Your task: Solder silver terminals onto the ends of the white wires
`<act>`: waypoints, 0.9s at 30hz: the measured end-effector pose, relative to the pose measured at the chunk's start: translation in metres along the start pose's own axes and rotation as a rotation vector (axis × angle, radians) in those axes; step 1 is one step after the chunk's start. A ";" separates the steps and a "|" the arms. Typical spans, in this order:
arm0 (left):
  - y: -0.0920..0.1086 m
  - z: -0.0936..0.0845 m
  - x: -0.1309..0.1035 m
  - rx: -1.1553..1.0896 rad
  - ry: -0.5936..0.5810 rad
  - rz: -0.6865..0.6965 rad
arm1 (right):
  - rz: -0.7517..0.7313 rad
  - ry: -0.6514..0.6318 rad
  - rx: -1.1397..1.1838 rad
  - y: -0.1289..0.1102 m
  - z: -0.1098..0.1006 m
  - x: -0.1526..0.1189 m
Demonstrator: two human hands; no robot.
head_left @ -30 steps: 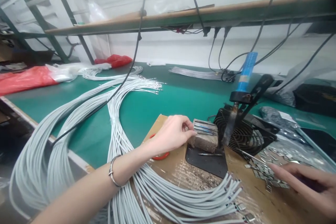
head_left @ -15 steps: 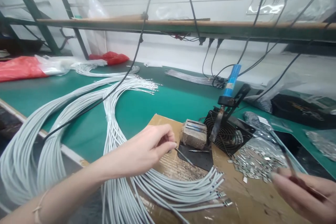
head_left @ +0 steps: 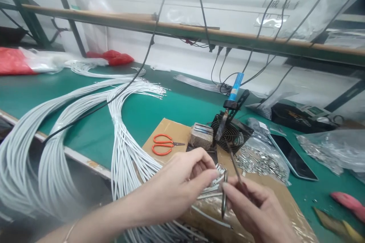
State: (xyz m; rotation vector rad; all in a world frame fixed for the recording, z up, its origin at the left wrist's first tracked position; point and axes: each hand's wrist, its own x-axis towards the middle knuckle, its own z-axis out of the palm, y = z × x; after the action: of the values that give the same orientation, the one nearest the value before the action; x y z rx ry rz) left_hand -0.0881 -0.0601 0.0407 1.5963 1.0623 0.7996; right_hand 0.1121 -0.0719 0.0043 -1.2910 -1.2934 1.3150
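My left hand (head_left: 182, 186) is closed in a pinch over the cable ends. Its thumb and finger hide whatever they grip. To its right, my right hand (head_left: 259, 209) is closed, with the thumb against a short, pointed metal rod (head_left: 224, 201). A thin dark tool (head_left: 234, 161) rises from the same hand; its kind is unclear. Bunched white cables (head_left: 125, 144) run beneath my left wrist, with loose cable ends (head_left: 219, 172) showing between the hands. Orange-handled scissors (head_left: 162, 145) lie on cardboard (head_left: 164, 125) behind my left hand.
A blue-handled soldering iron (head_left: 236, 87) stands by a round black fan (head_left: 230, 134), beside a worn block (head_left: 201, 136). Small metal pieces (head_left: 256, 163) and a phone (head_left: 293, 157) lie to the right. A black cable (head_left: 151, 45) hangs across the left side.
My right hand has come in from the far right to meet my left hand, which has moved right and slightly down. The orange scissors are now uncovered. The view has shifted.
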 end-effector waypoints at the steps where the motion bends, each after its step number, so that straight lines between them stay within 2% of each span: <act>1: -0.005 0.004 0.000 -0.097 0.003 -0.026 | 0.026 0.023 0.054 0.000 0.000 0.000; 6: -0.036 0.028 -0.008 -0.380 -0.055 -0.144 | 0.099 0.109 0.258 0.004 0.008 0.000; 8: -0.044 0.035 -0.011 -0.465 -0.056 -0.129 | 0.094 0.133 0.260 0.008 0.013 0.000; 11: -0.045 0.039 -0.011 -0.500 -0.014 -0.116 | 0.028 0.196 0.158 0.012 0.017 0.001; 14: -0.039 0.033 -0.007 -0.346 0.133 -0.070 | -0.140 0.281 -0.041 0.013 0.019 0.001; 16: -0.034 0.025 -0.005 -0.189 0.194 -0.025 | -0.290 0.270 -0.165 0.014 0.020 0.000; 20: -0.029 0.009 -0.005 0.081 0.074 0.012 | -0.503 0.107 -0.297 0.018 0.021 0.000; 24: -0.032 -0.001 0.000 0.112 0.029 0.019 | -0.551 0.056 -0.356 0.019 0.018 0.004; 27: -0.037 -0.010 0.015 0.072 0.106 0.001 | -0.516 0.158 -0.399 0.016 0.005 0.008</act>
State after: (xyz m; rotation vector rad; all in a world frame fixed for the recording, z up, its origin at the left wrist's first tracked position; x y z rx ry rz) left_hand -0.0998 -0.0386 0.0074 1.6293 1.1777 0.8630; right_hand 0.1073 -0.0665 -0.0131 -1.1781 -1.6857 0.6031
